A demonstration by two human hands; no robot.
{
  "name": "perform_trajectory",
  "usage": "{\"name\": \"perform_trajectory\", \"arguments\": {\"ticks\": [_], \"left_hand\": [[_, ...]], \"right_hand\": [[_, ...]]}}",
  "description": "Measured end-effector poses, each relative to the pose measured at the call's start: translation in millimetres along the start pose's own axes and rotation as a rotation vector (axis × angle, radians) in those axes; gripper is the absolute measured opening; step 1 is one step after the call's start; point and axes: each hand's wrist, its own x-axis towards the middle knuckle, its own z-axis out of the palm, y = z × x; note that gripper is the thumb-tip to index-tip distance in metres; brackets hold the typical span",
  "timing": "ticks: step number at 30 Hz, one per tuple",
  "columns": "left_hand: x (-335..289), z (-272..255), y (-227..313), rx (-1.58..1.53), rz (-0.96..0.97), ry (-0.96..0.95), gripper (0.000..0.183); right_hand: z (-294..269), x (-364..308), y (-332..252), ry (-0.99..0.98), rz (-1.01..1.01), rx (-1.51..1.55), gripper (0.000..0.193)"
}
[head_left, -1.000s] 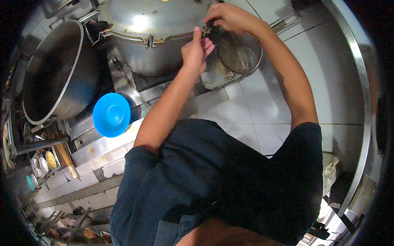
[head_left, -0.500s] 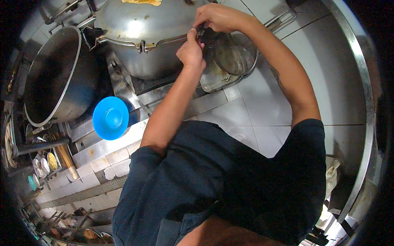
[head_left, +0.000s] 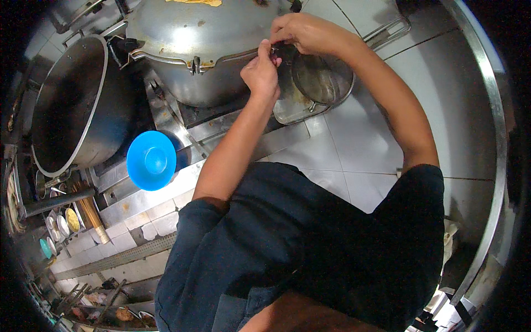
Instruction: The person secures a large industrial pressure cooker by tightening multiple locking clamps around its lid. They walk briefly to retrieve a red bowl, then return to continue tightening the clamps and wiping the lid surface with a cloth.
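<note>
A large, domed, lidded metal pot (head_left: 182, 83) stands at the top middle, with a metal clamp (head_left: 195, 65) on its front rim. Both of my hands meet at the right end of that rim, around a small dark fitting (head_left: 273, 50) mostly covered by fingers. My left hand (head_left: 261, 73) is closed on it from below, thumb pointing up. From the right, my right hand (head_left: 303, 34) reaches over with bent fingers, pinching at the same spot. Exactly what the fitting is, I cannot make out.
An open deep pot (head_left: 98, 105) stands at the left, with a blue bowl (head_left: 151, 160) on the ledge nearby. Right of my hands, a round strainer (head_left: 316, 83) rests over a metal tray (head_left: 289, 110). A stick bundle (head_left: 91, 216) and small seasoning bowls (head_left: 72, 219) lie lower left.
My hands stay together at the pot's rim. The right hand has shifted slightly right and down, its fingers still bent at the fitting. The whole view has moved a little.
</note>
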Motion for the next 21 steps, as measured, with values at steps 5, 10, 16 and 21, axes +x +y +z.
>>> {"name": "perform_trajectory", "arguments": {"ticks": [5,10,16,21], "left_hand": [[2,0,-3,-0.027,-0.041,-0.001,0.032],[6,-3,-5,-0.097,-0.052,0.006,0.033],[5,-3,-7,-0.062,-0.048,0.025,0.036],[7,-2,-7,-0.077,-0.036,0.006,0.037]], "right_hand": [[-11,5,0,-0.109,0.191,0.063,0.027],[-28,35,-18,-0.326,0.372,-0.050,0.019],[-17,37,-30,-0.233,0.618,0.020,0.024],[-12,31,-20,-0.189,0.684,0.088,0.028]]}}
